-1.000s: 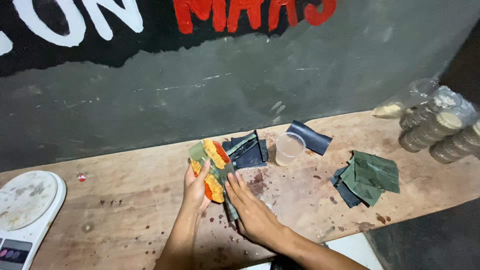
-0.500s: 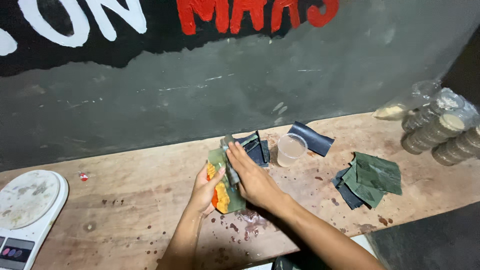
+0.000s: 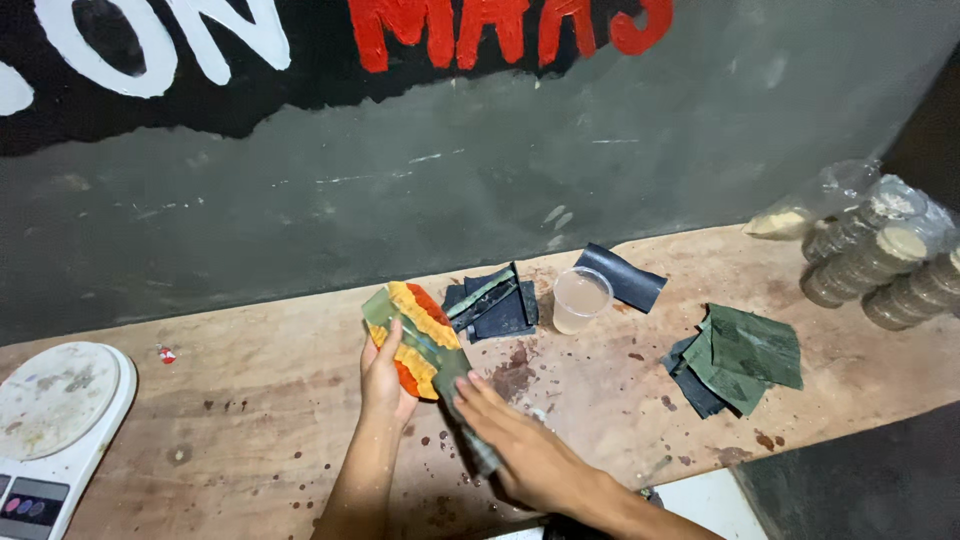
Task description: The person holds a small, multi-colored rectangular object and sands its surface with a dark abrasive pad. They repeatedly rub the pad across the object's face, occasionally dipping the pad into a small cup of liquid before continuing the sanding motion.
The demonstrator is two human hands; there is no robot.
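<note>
My left hand (image 3: 383, 377) holds an orange and yellow block (image 3: 415, 335) of soft stuff just above the wooden bench. A long green leaf strip (image 3: 448, 372) lies diagonally across the block and runs down toward me. My right hand (image 3: 525, 455) lies flat on the lower end of that strip, fingers stretched out, pressing it against the bench.
A wooden bench (image 3: 250, 400) with dark red stains runs along a painted grey wall. A white kitchen scale (image 3: 50, 415) sits at the left. A pile of dark leaf pieces (image 3: 495, 300), a clear plastic cup (image 3: 580, 298), more folded green leaves (image 3: 745, 355) and bagged round containers (image 3: 880, 255) stand to the right.
My right hand has slid from the top of the block down along the leaf strip toward me. The left hand keeps holding the block, now slightly higher and tilted.
</note>
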